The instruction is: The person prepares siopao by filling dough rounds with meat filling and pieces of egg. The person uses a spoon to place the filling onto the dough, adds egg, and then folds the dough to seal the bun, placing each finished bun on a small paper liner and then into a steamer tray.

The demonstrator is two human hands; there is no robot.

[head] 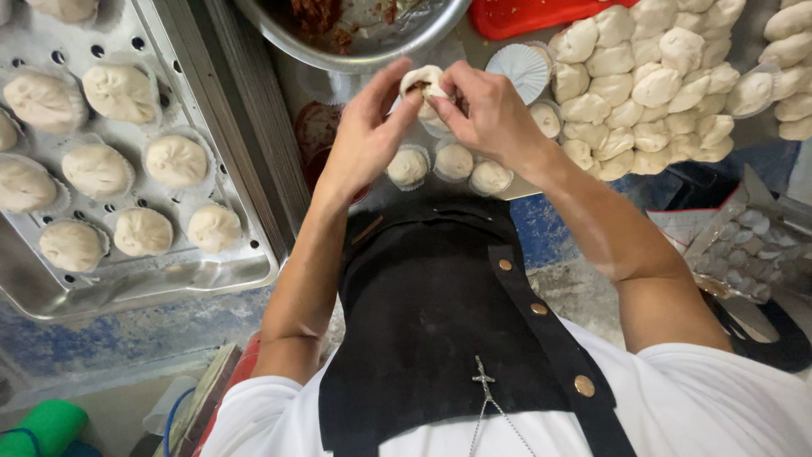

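My left hand (365,135) and my right hand (486,110) meet around one white dough bun (423,82) with brown filling showing at its top. Fingertips of both hands pinch its rim. Just below the hands, three finished buns (452,162) sit in paper cups near the table edge. A metal bowl of reddish-brown filling (355,30) stands right behind the hands.
A perforated metal tray (127,279) at the left holds several shaped buns in paper cups. A heap of raw dough pieces (651,76) lies at the right, with an empty paper cup (520,69) beside it. A red tray (524,17) is at the back.
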